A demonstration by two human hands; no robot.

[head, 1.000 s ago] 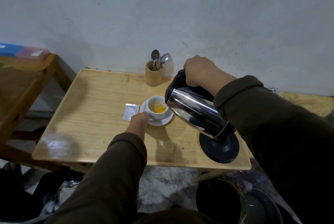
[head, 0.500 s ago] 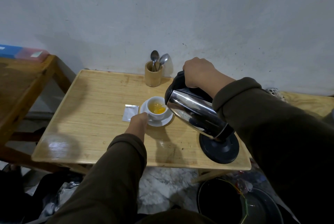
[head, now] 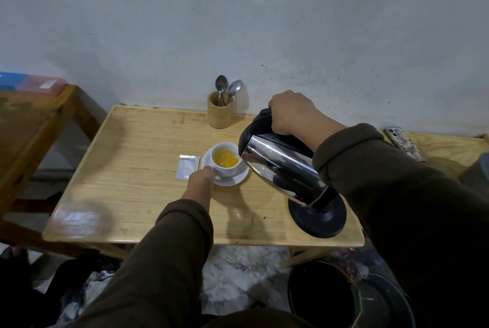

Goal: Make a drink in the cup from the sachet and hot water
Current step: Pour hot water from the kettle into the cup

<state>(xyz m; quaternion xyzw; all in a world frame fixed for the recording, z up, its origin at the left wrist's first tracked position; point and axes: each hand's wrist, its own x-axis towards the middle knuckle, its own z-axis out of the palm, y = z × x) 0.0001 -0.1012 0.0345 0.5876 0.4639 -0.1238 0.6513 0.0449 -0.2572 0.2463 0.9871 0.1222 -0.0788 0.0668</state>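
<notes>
Flat silver foil sachet (head: pixel 187 170) lies on the pale wooden table (head: pixel 127 182), just left of the left hand (head: pixel 201 181), whose fingers pinch the white saucer (head: pixel 232 179). White ceramic cup (head: pixel 225 159) with yellow liquid sits just beyond those fingertips. Right hand (head: pixel 292 112) is wrapped around the black handle of the tilted steel kettle (head: pixel 280 169), spout at the cup rim, above its black round base (head: pixel 317 218).

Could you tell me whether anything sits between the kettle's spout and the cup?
Nothing visible does: the kettle, tilted by the right hand, has its spout right at the rim of the cup, which the left hand steadies.
</notes>
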